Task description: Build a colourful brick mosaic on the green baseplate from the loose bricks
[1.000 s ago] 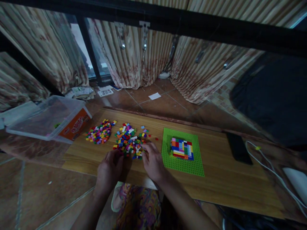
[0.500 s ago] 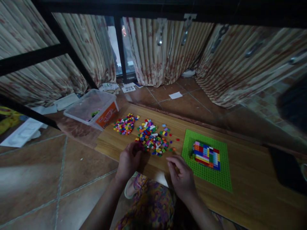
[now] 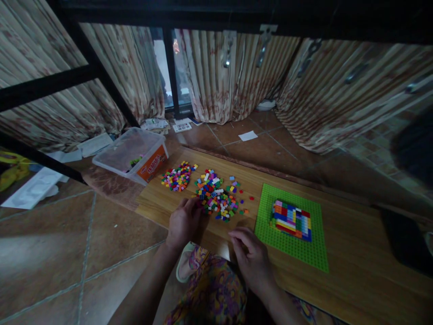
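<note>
While the larger brick pile [image 3: 219,198] is lying on the worktop [image 3: 352,243] ahead-right of our left hand [image 3: 183,222], our curled right hand [image 3: 252,253] is sitting farther off; whether either is gripping anything, we cannot tell.

L grip [image 3: 183,222] contents unclear; yel. item [image 3: 11,174] cropped.
</note>
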Motion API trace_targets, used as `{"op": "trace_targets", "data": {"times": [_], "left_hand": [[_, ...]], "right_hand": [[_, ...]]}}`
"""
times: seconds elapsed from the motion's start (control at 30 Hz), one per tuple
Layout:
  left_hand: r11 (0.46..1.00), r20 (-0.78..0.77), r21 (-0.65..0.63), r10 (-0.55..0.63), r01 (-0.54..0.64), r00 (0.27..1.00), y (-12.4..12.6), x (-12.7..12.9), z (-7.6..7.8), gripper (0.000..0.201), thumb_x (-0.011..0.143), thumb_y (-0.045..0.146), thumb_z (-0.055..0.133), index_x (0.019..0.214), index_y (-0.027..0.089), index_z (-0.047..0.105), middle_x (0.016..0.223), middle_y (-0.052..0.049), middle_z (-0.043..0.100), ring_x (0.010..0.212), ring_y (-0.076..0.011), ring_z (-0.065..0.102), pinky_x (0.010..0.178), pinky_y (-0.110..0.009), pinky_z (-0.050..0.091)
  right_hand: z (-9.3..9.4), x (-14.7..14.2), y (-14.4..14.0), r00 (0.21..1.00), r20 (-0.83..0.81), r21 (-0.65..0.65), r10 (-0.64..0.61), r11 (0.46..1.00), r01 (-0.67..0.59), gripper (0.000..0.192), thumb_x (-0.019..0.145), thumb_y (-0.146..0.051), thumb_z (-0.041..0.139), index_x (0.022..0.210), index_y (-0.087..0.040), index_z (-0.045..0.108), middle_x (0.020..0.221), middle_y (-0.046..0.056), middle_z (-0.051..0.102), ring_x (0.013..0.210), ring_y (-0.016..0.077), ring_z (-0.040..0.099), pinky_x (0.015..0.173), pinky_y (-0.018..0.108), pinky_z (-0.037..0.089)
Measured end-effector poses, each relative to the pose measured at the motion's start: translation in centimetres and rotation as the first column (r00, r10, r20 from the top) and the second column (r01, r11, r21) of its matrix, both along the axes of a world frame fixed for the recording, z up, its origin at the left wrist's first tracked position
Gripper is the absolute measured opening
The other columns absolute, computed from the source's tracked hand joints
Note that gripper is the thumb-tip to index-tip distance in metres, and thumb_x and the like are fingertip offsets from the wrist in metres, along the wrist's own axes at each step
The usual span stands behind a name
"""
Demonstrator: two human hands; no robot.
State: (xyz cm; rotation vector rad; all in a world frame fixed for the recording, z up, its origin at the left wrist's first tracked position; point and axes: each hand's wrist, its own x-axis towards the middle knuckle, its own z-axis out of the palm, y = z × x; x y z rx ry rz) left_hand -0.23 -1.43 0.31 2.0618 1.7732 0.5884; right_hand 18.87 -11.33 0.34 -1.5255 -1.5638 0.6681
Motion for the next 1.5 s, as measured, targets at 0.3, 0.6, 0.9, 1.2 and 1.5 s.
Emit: {"op": "trace_targets", "data": {"times": [0.3,0.6,0.9,1.2,1.5], "left_hand": [[1.0,-0.011,-0.012,0.008,-0.009,1.0,0.2,-0.3,0.1,0.031,0.085,0.033,0.052,0.113,0.022,0.057,0.102,-0.005,0.064,0.092,-0.0194,0.063,0.077,-0.028,0.049],[0.996,-0.091,-0.028,-0.083,0.081,0.992,1.1,-0.6,0.1,0.027,0.087,0.035,0.046,0.107,0.023,0.058,0.103,-0.006,0.065,0.087,-0.0192,0.065,0.072,-0.027,0.048],[0.991,-0.223,-0.07,-0.131,0.118,0.966,1.8,0.2,1.3,0.019,0.084,0.03,0.044,0.091,0.02,0.058,0.089,-0.006,0.067,0.074,-0.0191,0.064,0.064,-0.027,0.044],[0.993,0.234,-0.117,0.033,-0.005,0.972,0.3,1.3,3.0,0.033,0.079,0.043,0.053,0.099,0.018,0.063,0.086,-0.004,0.065,0.064,-0.0145,0.057,0.058,-0.024,0.044],[0.7,0.789,-0.608,0.481,0.375,0.382,-3.1,7.9,4.8,0.038,0.063,0.034,0.074,0.095,0.016,0.064,0.063,0.004,0.048,0.051,-0.0044,0.041,0.046,-0.016,0.032]], "right_hand": [[0.3,-0.2,0.0,0.999,-0.041,-0.021,0.016,1.0,-0.017,0.02,0.09,-0.017,0.046,0.094,-0.024,0.064,0.089,0.003,0.064,0.085,0.0157,0.061,0.075,0.028,0.049],[1.0,-0.4,0.0,0.998,-0.06,-0.023,-0.01,1.0,0.009,0.019,0.088,-0.014,0.049,0.087,-0.022,0.066,0.084,0.002,0.066,0.08,0.0148,0.062,0.074,0.027,0.049],[1.8,0.0,-0.2,0.994,-0.093,-0.043,-0.05,0.998,0.046,0.019,0.087,-0.012,0.05,0.086,-0.022,0.066,0.085,0.002,0.068,0.08,0.0142,0.063,0.072,0.026,0.049],[1.8,1.3,-0.9,0.988,-0.135,-0.005,-0.071,0.997,0.071,0.019,0.087,-0.014,0.05,0.089,-0.023,0.067,0.086,0.002,0.068,0.08,0.0142,0.063,0.071,0.026,0.05],[2.7,4.3,-1.9,0.966,-0.209,0.017,-0.153,0.987,0.16,0.017,0.09,-0.022,0.05,0.095,-0.024,0.066,0.084,0.002,0.065,0.076,0.0138,0.062,0.068,0.026,0.05]]}}
